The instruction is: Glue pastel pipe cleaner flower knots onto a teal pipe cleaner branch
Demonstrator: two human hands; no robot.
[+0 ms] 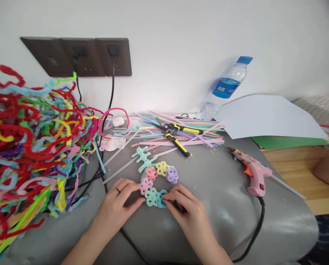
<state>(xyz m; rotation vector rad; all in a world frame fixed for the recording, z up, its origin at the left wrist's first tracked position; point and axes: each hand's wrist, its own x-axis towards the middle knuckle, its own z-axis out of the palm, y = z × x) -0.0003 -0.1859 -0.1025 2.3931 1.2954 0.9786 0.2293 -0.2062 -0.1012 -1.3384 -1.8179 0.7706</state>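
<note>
Several small pipe-cleaner flowers form a curved chain on the grey table. My left hand (123, 200), with a ring on one finger, has its index fingertip at the pink flower (146, 186) and its thumb by the mint flower (151, 197). Between the thumb and index finger of my right hand (185, 206) is the edge of the blue flower (161, 199). Farther along the curve are a coral flower (151, 173), a yellow flower (162, 168) and a purple flower (172, 176). A mint twisted pipe-cleaner piece (144, 159) lies just beyond the coral flower.
A tangled heap of colourful pipe cleaners (34, 147) fills the left side. Yellow-black pliers (178, 138) rest on pastel pipe-cleaner strips (208, 140). To the right lies a pink glue gun (254, 171) with a black cord. A water bottle (226, 86) leans against the wall.
</note>
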